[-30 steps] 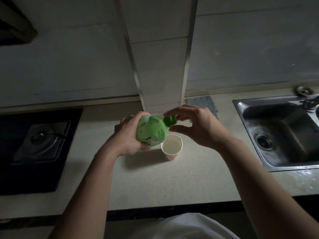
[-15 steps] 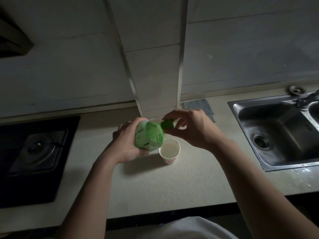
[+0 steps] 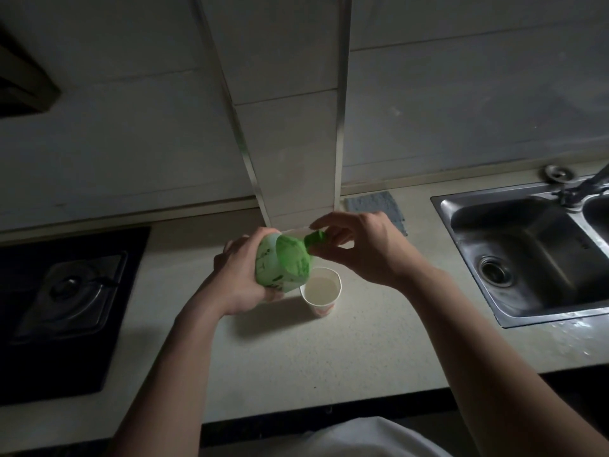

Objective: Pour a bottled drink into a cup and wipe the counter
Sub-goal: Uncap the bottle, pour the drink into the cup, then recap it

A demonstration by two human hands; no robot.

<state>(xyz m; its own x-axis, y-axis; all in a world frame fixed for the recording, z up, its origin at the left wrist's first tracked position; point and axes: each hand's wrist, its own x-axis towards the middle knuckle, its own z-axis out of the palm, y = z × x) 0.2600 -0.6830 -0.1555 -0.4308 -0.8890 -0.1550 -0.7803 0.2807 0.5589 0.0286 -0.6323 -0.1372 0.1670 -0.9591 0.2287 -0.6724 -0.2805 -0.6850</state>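
Observation:
A green-labelled drink bottle point(image 3: 286, 262) is held tilted above the counter, its neck pointing right, with my left hand point(image 3: 242, 278) wrapped around its body. My right hand point(image 3: 362, 245) pinches the green cap point(image 3: 315, 238) at the bottle's neck. Just below and right of the bottle stands a white paper cup point(image 3: 322, 290) holding pale liquid. A grey cloth point(image 3: 375, 206) lies flat on the counter point(image 3: 329, 351) by the wall, behind my right hand.
A steel sink point(image 3: 534, 255) with a tap point(image 3: 586, 188) fills the right side, with water drops on the counter in front of it. A black gas hob point(image 3: 66, 291) is at the left. A tiled pillar point(image 3: 290, 127) juts from the wall behind the cup.
The view has tilted up a little. My right fingers have closed tighter around the green cap; the bottle stays tilted in my left hand above the cup.

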